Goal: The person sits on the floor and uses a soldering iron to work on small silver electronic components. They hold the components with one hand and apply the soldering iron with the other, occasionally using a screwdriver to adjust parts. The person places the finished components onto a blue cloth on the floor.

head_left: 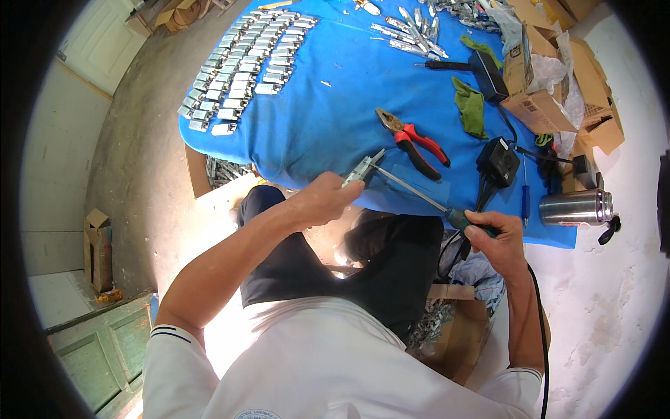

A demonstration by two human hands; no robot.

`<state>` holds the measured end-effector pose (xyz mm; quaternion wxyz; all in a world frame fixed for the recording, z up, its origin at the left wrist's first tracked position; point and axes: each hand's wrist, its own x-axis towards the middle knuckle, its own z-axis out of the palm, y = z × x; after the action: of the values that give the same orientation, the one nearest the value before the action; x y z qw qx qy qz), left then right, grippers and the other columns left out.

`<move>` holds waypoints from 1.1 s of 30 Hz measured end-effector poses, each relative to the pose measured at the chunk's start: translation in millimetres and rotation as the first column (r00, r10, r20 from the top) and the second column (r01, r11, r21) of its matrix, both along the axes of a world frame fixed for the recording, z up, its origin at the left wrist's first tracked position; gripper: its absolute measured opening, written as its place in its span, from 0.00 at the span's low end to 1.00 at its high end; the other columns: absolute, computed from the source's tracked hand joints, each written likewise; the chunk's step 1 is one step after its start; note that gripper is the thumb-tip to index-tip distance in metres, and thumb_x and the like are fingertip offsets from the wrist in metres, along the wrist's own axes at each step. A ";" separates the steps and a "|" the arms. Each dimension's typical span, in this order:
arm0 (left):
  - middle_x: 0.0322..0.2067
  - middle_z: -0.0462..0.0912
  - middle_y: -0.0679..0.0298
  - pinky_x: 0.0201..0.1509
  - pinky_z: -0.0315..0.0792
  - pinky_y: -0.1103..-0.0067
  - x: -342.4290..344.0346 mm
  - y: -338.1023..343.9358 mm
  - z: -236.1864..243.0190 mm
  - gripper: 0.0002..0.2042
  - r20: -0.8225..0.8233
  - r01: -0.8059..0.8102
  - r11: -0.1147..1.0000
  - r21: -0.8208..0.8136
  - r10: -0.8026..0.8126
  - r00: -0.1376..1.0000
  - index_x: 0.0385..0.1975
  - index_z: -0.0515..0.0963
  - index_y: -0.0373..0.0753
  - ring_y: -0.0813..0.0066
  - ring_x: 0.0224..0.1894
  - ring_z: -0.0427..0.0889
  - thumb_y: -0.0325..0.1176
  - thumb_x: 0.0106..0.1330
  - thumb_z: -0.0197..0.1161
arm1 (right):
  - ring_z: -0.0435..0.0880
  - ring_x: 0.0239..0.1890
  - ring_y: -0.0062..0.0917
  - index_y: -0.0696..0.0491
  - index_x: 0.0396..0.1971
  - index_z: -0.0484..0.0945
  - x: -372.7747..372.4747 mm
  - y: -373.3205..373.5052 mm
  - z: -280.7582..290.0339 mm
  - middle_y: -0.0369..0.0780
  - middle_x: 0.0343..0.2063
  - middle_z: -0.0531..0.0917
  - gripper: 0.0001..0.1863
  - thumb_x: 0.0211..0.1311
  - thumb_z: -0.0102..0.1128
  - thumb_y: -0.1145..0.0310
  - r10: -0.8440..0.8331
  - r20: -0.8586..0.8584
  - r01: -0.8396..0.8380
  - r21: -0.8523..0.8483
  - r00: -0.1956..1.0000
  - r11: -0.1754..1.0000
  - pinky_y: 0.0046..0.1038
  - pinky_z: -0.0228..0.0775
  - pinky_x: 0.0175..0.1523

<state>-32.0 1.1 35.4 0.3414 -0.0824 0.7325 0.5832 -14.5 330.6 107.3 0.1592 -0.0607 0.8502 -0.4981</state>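
Note:
My left hand (324, 200) is closed round a slim silvery metal fitting (359, 170), held tilted over the front edge of the blue-covered table. In my right hand (499, 243) is a screwdriver (417, 190) with a dark green handle. Its long shaft points left, and the tip meets or nearly meets the fitting; which of the two I cannot tell. Just beyond lie combination pliers (417, 145) with red and black handles, their jaws toward the far left.
Many similar metal fittings (244, 70) stand in rows at the far left. Loose metal parts (412, 33) lie at the back. On the right are a black adapter (497, 162), a green cloth (469, 108), a steel flask (576, 207) and cardboard boxes (523, 94). A black cable (541, 328) passes my right arm.

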 end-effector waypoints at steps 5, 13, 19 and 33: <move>0.12 0.62 0.71 0.17 0.54 0.75 3.5 -6.8 -15.9 0.24 -0.128 0.062 0.998 -0.014 -0.064 0.990 0.15 0.67 0.36 0.82 0.15 0.58 0.48 0.69 0.51 | 0.74 0.17 0.15 0.61 0.41 0.82 7.4 0.1 -27.7 0.43 0.24 0.82 0.13 0.56 0.64 0.73 -0.120 0.569 0.393 -0.388 0.814 0.834 0.14 0.61 0.21; 0.13 0.56 0.75 0.16 0.46 0.79 5.2 -2.4 -10.7 0.25 -0.004 -0.023 0.993 0.113 0.023 1.000 0.15 0.63 0.44 0.86 0.14 0.52 0.55 0.70 0.51 | 0.82 0.27 0.27 0.60 0.37 0.81 20.4 -7.3 -29.8 0.42 0.31 0.83 0.12 0.49 0.68 0.77 0.189 -0.536 -0.071 0.232 0.823 0.970 0.26 0.72 0.30; 0.13 0.53 0.76 0.17 0.41 0.82 6.6 -1.8 -15.7 0.23 0.089 -0.110 0.956 0.272 0.089 0.992 0.18 0.64 0.45 0.86 0.14 0.47 0.55 0.71 0.49 | 0.78 0.24 0.31 0.58 0.36 0.80 26.6 -17.5 -11.5 0.42 0.32 0.81 0.16 0.42 0.70 0.79 0.460 -0.681 -0.098 0.500 0.570 0.861 0.27 0.68 0.24; 0.13 0.53 0.75 0.16 0.41 0.82 8.7 -0.4 -18.6 0.25 0.112 -0.123 0.938 0.325 0.091 0.990 0.18 0.62 0.44 0.86 0.13 0.47 0.57 0.71 0.49 | 0.83 0.29 0.37 0.59 0.36 0.81 29.5 -12.2 -18.1 0.47 0.31 0.84 0.15 0.44 0.69 0.79 0.097 -0.425 -0.061 0.097 0.900 0.993 0.24 0.75 0.35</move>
<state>-23.4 0.7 16.8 0.3524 -0.0914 0.6013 0.7113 14.9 318.4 89.2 -0.0092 -0.1965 0.8808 -0.4306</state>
